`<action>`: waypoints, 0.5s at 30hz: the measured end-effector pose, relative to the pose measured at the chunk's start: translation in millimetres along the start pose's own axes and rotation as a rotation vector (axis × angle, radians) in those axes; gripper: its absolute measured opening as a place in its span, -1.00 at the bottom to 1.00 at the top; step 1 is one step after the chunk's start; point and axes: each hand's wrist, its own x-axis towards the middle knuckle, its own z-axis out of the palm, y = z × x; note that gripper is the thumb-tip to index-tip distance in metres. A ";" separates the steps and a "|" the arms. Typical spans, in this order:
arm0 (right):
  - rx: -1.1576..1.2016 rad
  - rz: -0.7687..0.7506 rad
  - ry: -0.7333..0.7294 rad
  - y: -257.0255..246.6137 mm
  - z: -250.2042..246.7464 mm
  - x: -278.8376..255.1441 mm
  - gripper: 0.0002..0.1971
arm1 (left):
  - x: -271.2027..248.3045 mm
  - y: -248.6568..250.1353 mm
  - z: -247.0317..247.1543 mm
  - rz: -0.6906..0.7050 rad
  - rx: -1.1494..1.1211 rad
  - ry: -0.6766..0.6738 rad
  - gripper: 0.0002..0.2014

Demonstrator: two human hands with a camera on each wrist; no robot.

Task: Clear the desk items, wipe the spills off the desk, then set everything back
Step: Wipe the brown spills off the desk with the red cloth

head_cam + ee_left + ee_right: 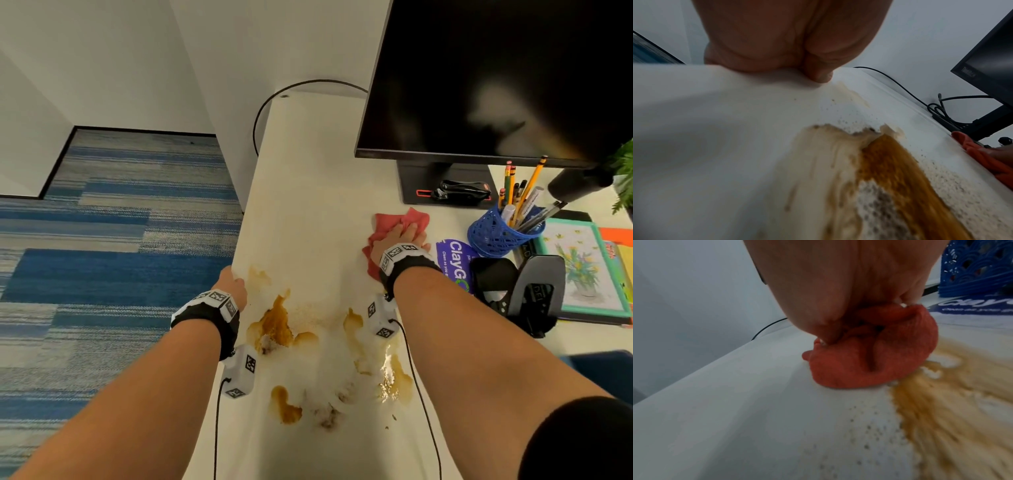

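Head: white desk point(308, 164), brown spill point(277, 322) toward front edge. Right hand point(402, 236) clutches cloth point(387, 219) behind it. Left hand point(233, 284) braces at left edge.
Left wrist: fingers hidden, grip unclear.
Right wrist: cloth touches spill margin. Advice: drag inward with firm pressure.

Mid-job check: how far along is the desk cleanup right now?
Done: pen cup and punch sit aside at right, off the spills. In hand: right hand grips the cloth at their far edge; left hand rests on the desk edge. Left: the brown spills are unwiped; then items go back.
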 end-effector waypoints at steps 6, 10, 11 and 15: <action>-0.013 0.001 -0.075 -7.5 20.5 -9.4 -0.25 | -0.9 0.0 0.5 0.004 -0.015 0.016 -0.54; -0.138 -0.242 -0.039 -19.9 14.1 -45.7 -0.64 | -1.7 1.4 0.5 -0.002 0.006 -0.012 -0.55; -0.095 -0.277 -0.036 -23.3 10.5 -50.7 -0.62 | -2.1 2.2 0.1 -0.006 0.002 -0.012 -0.55; 0.236 -0.340 0.001 -31.0 -6.5 -63.9 -0.62 | -5.4 3.2 -2.3 0.013 -0.006 0.007 -0.54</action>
